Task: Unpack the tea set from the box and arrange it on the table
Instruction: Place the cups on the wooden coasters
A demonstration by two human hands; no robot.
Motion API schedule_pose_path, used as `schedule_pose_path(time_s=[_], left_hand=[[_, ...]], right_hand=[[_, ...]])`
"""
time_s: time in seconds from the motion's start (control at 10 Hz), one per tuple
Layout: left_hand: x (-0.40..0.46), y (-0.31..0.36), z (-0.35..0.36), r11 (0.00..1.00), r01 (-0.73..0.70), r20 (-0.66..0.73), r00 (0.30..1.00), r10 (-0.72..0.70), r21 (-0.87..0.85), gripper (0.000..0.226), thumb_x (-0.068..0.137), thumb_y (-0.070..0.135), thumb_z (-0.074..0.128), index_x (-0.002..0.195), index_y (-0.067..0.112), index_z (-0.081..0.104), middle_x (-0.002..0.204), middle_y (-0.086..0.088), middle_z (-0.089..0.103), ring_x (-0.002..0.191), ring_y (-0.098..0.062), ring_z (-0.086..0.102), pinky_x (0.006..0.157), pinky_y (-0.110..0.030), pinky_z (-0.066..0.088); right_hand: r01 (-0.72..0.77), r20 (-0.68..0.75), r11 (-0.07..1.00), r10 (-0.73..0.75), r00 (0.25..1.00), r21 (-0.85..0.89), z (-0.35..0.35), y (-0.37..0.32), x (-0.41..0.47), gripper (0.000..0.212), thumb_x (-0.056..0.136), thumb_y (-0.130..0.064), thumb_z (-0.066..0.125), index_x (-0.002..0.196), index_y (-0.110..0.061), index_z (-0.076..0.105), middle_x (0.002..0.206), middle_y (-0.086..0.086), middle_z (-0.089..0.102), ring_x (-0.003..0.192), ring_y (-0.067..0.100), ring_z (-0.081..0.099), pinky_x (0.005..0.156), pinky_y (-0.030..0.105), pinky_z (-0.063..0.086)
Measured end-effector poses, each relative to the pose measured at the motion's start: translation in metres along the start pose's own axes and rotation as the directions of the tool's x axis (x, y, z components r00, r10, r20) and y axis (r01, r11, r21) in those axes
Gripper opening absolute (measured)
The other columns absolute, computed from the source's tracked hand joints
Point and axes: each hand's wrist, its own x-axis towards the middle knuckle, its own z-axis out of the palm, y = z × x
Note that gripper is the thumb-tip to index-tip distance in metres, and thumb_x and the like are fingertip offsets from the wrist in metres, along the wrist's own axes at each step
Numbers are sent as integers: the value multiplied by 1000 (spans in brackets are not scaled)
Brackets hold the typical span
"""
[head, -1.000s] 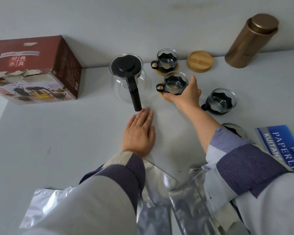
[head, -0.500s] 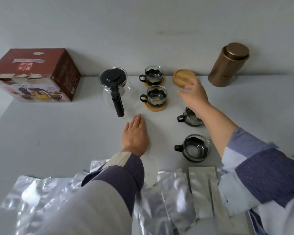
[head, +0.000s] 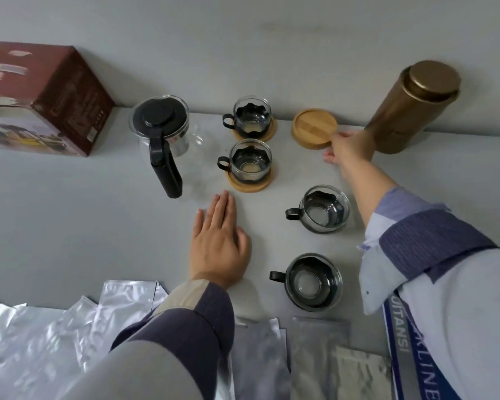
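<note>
Tea-set pieces are spread over the pale grey table [head: 70,226] in the head view. A clear glass teapot with a black lid and black handle [head: 163,140] stands near the wall, and just to its right two small glass cups with black holders [head: 251,116] [head: 250,163] each sit on a round bamboo coaster. Two more glass cups in black holders [head: 322,209] [head: 312,280] stand straight on the table, nearer the person. The right hand [head: 348,148] reaches to a spare stack of round bamboo coasters [head: 313,127], its fingers at the stack's right edge; whether they grip it cannot be told. The left hand [head: 218,241] lies flat on the table, fingers straight, holding nothing. The dark red cardboard box [head: 49,102] sits at far left, a bronze metal canister [head: 410,108] at far right, and crumpled silver foil bags [head: 70,327] along the near edge.
</note>
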Motion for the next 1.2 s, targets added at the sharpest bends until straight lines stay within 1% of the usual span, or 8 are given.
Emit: schedule_pose_path(time_s=[0.1,0.2,0.4,0.5,0.6,0.8,1.0,1.2], left_hand=[[1,0,0,1000,7,-3,1000,-7,5,67,90,35,27,153,17,17,161,2,10,148,-10,3,122,-36,3],[1,0,0,1000,9,0,1000,-9,-10,67,90,36,28,153,17,18,160,2,11,148,-10,4,122,-37,4],[1,-1,1,1000,5,1,1000,-5,-10,66,91,37,29,154,19,16,161,3,10,148,-9,2,122,-37,4],[1,-1,1,1000,1,-2,1000,-1,-15,66,91,37,29,154,18,16,161,3,9,148,-9,2,122,-35,2],[1,-1,1,1000,3,-15,1000,-3,-15,67,90,37,28,153,18,17,160,3,10,148,-9,3,121,-34,1],[0,-1,0,1000,5,-11,1000,-5,-24,67,90,36,28,153,18,18,161,2,12,148,-10,5,121,-35,2],[0,-1,1,999,12,-34,999,-13,-39,66,90,35,30,153,17,21,160,3,14,148,-10,7,121,-34,2],[0,-2,1,1000,9,-26,1000,-10,-24,66,91,36,28,153,18,17,161,4,11,148,-9,4,121,-33,0]], right_hand=[[3,-11,1000,-3,1000,-14,7,-3,13,7,87,-12,59,93,-11,63,58,8,61,50,18,63,62,35,60],[-50,-5,998,50,999,-30,10,1,26,12,89,-10,55,96,-9,65,59,11,62,53,20,66,64,35,59],[-94,21,995,93,995,23,1,-6,30,17,91,-8,52,78,-14,61,65,14,61,50,18,64,56,31,57],[-30,5,1000,30,1000,-5,-7,-7,18,21,90,-11,55,73,-21,61,60,7,61,35,8,59,41,24,52],[1,25,1000,0,1000,-28,-16,1,2,24,89,-17,61,66,-24,58,60,3,61,31,4,57,38,21,48],[70,-5,988,-71,997,-137,-33,23,-35,8,81,-19,69,77,-25,67,67,2,68,53,16,67,56,31,58],[110,-26,959,-121,992,-262,-36,39,-40,7,75,-20,69,78,-23,75,84,3,75,81,25,71,78,38,59],[67,-59,959,-86,995,-274,-36,46,-30,11,74,-21,68,81,-21,77,79,5,75,80,28,72,78,42,60]])
